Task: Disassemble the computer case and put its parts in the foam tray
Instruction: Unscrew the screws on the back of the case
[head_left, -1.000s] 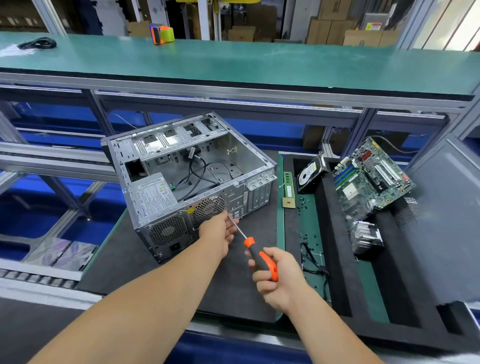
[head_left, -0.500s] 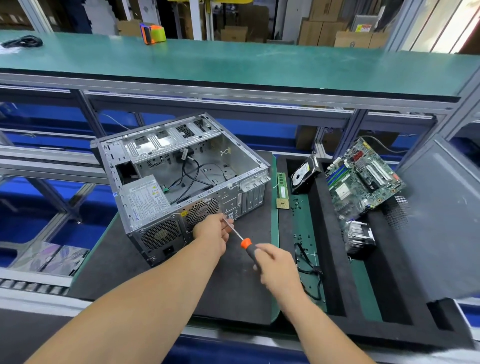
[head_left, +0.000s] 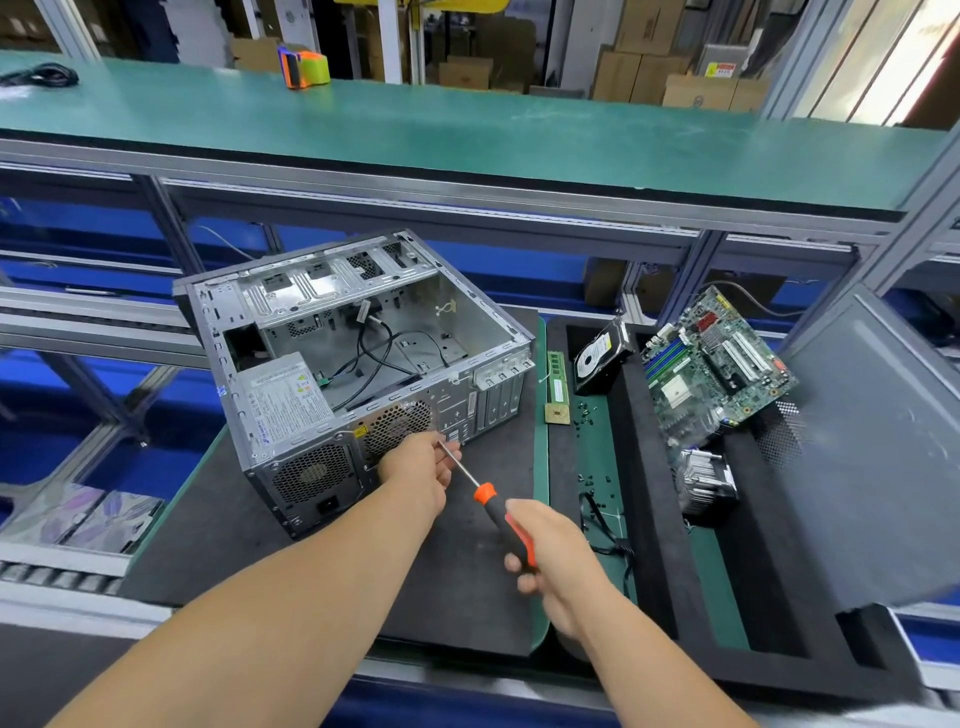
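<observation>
- The open grey steel computer case (head_left: 358, 364) lies on its side on the dark mat of the table (head_left: 483, 561), with its perforated rear panel facing the person and its silver power supply box (head_left: 283, 397) not yet taken out.
- The right hand (head_left: 550, 553) has its grip wrapped round the orange-and-black handle of the screwdriver (head_left: 501, 517).
- The screwdriver's long axis runs up and to the left from that hand, and its steel shaft ends at the rear panel beside the round fan grille (head_left: 397, 426).
- The left hand (head_left: 421, 467) is the nearer one to the case; its fingers curl at the shaft's tip against the panel, apparently pinching it to steady it, though the exact contact is hidden.
- The black foam tray (head_left: 644, 519) sits just right of the mat and already holds a green motherboard (head_left: 717, 364), a hard drive (head_left: 600, 356) and a finned heatsink (head_left: 706, 480).
- Judgement: a rear-panel screw is being worked, so the tip must stay square to the panel.
</observation>
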